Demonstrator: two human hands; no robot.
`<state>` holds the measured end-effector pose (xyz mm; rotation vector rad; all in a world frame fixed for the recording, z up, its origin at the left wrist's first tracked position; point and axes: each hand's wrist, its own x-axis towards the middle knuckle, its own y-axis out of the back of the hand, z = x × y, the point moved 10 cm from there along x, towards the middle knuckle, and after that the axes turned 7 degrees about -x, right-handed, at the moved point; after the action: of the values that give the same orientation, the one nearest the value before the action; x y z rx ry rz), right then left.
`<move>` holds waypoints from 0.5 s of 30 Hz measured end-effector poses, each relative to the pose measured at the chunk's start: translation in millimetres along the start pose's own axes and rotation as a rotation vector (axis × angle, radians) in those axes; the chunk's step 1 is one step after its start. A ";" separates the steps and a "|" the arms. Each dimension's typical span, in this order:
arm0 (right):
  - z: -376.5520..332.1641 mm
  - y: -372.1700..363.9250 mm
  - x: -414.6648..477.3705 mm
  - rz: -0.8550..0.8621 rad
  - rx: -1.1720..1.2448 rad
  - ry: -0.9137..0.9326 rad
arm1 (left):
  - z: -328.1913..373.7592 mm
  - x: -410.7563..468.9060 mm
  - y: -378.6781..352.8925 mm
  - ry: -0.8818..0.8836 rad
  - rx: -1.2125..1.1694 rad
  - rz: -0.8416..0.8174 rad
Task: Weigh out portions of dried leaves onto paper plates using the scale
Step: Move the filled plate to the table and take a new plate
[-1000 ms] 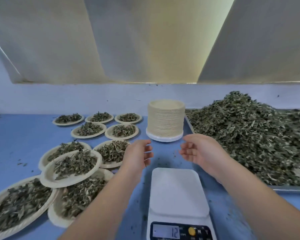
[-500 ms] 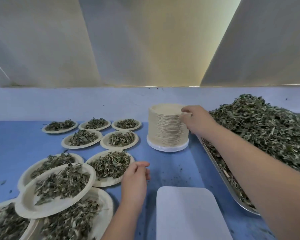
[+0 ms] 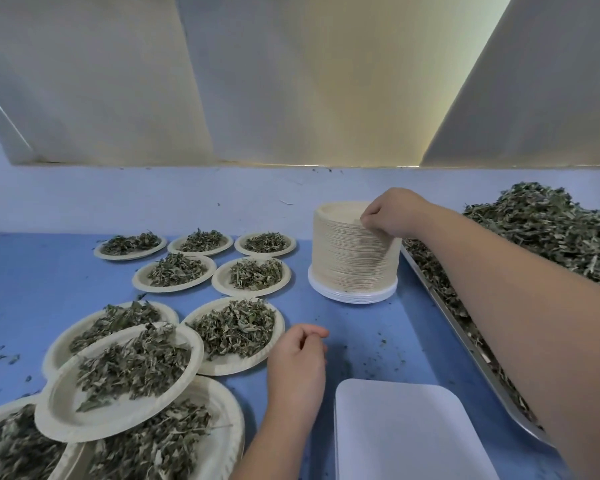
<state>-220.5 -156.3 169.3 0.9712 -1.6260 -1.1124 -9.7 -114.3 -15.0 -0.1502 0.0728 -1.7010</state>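
Right arm reaches far forward; right hand (image 3: 392, 213), knuckles up, pinches the top rim of the plate stack (image 3: 347, 258) with curled fingers. Left hand (image 3: 297, 358) sits nearer, fingers loosely curled, holding nothing.

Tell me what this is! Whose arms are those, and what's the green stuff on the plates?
No machine here. The camera sits on a person's head, looking down, so those are that person's own arms. The right hand reaches out and pinches the top of a tall stack of paper plates. The left hand is loosely curled above the blue table, holding nothing. The green stuff is dried leaves, heaped on a metal tray at the right, with small portions on filled plates at the left. The white slab at the bottom is the scale, bare on top.
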 end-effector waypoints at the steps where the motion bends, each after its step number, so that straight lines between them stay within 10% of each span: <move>1: -0.4 1.6 0.2 -0.001 -0.006 -0.001 | -0.4 0.2 -0.2 0.004 0.002 0.002; 15: -3.2 33.8 -30.3 0.319 0.069 0.093 | -1.6 1.1 -1.7 -0.014 0.022 -0.007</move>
<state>-212.8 -119.3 194.6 0.7617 -1.6816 -0.7882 -11.8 -115.2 -16.3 -0.1460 0.0438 -1.7074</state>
